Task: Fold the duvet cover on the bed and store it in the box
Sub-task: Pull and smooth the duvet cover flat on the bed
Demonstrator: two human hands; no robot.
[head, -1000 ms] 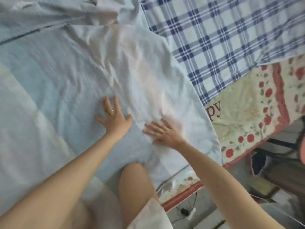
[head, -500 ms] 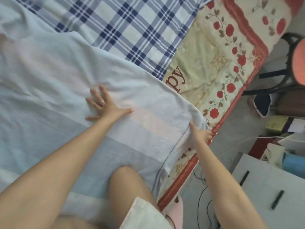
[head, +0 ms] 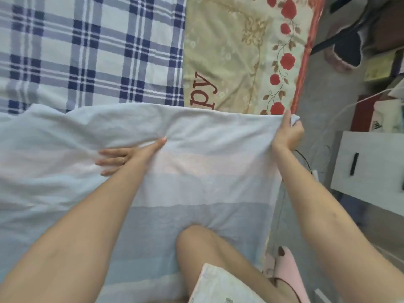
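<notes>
The duvet cover (head: 196, 171), pale with white, pink and blue bands, lies spread across the bed (head: 240, 51), its far edge crossing a blue-checked sheet (head: 87, 51) and a floral quilt (head: 251, 62) on which the red letters "py" can be read. The left hand (head: 129, 156) presses flat on the cover, fingers spread, a ring on one finger, gripping nothing. The right hand (head: 287, 133) has its grip clamped on the cover's far right corner at the bed's edge. A bare knee (head: 196, 239) rests on the cover.
</notes>
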